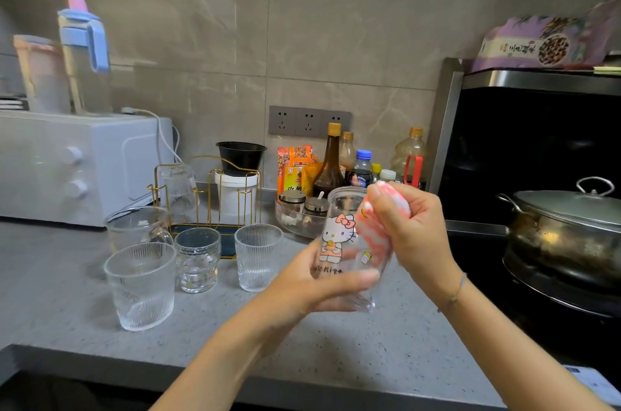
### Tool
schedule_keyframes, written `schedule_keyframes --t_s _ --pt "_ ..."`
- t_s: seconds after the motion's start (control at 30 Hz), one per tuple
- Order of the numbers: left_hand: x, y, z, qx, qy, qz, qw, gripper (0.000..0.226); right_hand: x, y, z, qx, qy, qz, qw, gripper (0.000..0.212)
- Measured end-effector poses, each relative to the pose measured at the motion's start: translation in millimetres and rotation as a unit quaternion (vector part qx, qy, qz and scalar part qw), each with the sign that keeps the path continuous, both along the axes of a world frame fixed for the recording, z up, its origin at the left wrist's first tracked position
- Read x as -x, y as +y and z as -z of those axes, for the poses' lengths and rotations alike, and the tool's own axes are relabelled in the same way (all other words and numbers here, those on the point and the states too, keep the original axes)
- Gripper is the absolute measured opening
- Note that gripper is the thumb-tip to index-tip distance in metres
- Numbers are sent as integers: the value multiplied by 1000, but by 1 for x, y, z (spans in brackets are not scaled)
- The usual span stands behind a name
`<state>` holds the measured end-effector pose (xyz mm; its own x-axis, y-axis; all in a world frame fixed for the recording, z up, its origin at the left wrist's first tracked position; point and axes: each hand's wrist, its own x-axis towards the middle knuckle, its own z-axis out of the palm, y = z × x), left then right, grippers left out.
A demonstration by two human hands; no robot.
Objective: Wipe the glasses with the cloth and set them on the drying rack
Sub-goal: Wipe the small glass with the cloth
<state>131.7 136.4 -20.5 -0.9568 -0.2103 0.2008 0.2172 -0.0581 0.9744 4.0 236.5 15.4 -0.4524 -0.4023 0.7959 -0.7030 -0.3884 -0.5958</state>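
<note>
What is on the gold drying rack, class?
One ribbed glass hangs upside down on a peg of the gold drying rack. Its other pegs look bare. Glasses in front hide part of its dark tray.

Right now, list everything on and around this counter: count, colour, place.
printed glass: 1, clear, cartoon cat, held over the counter
cloth: 1, pink and white, bunched at that glass's rim
drying rack: 1, gold wire, by the wall
upturned glass: 1, clear, on the rack
loose glasses: 4, clear, upright before the rack
oven: 1, white, far left
bottles: several, brown and clear, by the wall
pot: 1, steel, lidded, far right
left hand: 1, grips the printed glass
right hand: 1, grips the cloth
</note>
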Motion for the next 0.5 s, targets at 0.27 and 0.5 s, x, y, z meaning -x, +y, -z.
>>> schedule_keyframes --t_s 0.27,0.5 --pt "10 13 11 201 55 -249 946 104 -10 -11 -3 -23 67 84 994 40" --pt "3 -4 10 105 46 -139 984 90 -10 -13 0 -36 48 37 998 40"
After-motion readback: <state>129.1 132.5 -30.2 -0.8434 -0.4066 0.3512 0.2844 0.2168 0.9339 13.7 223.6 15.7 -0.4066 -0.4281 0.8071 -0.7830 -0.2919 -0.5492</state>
